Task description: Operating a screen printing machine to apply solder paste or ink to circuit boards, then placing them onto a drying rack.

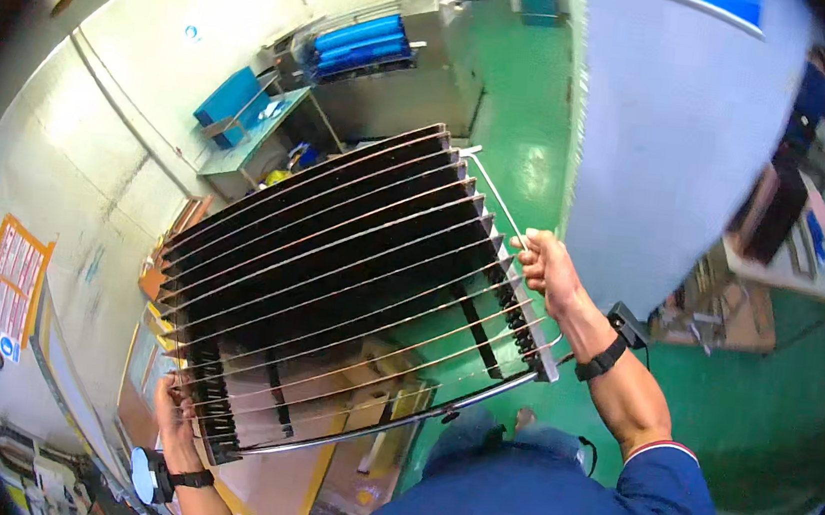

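A slotted metal rack [400, 419] is held up in front of my body, tilted, with a bent metal bar along its near edge. Several thin dark panels [324, 238] stand in its slots in parallel rows, with copper-toned edges on some. My right hand [547, 267] is closed around the thin metal handle [497, 198] on the rack's right side. At the near left corner, my left hand [173, 413] grips the rack's side, its fingers partly hidden behind the frame. What the panels carry on their faces is too dark to tell.
Below the rack are cardboard and flat boards [352, 452]. Ahead stands a machine with blue rollers [359, 46], beside a small table [271, 122] with a blue bin. A pale partition [667, 133] rises on the right; beyond it a person [811, 103] is near a workbench [804, 259].
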